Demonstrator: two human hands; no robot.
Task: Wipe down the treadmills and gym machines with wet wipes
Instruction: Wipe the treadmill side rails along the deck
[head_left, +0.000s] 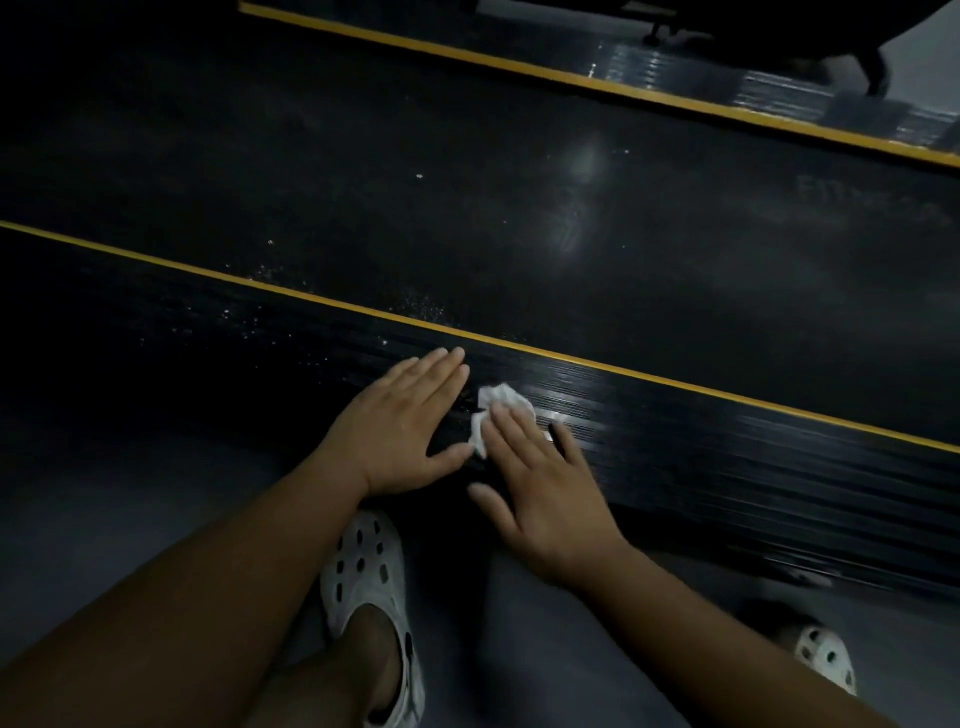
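**Black rail mid-wipe, dust waiting at the left**

Far left: pale dust specks (249, 317) scattered over the ribbed side rail (727, 462) of the treadmill, below the yellow stripe (311, 300), with a few on the belt (467, 182) beyond it. Next, the left hand (410, 421), laid palm down on the rail, fingers (441, 369) straight and close together, holding nothing, seemingly just bracing. Just beside it, on the rail, the crumpled white wet wipe (501, 404). Pinned there by the right hand (545, 493), fingers (511, 431) straight and slightly spread, pressing down rather than gripping. Further right, a glossier stretch of rail, probably wiped already. Below, on the floor (130, 493), a white clog (363, 577) between the forearms and a second clog (826, 657) at the right.

Step in hand, by the look of it: wiping the near side rail. Next move, most likely: slide the wipe leftward along the ribs into the dusty part, with the left hand lifted or shifted clear first. Steady downward pressure needed, to keep the wipe from bunching or slipping out from under flat fingers. Belt and far rail (675, 73) apparently not yet done.
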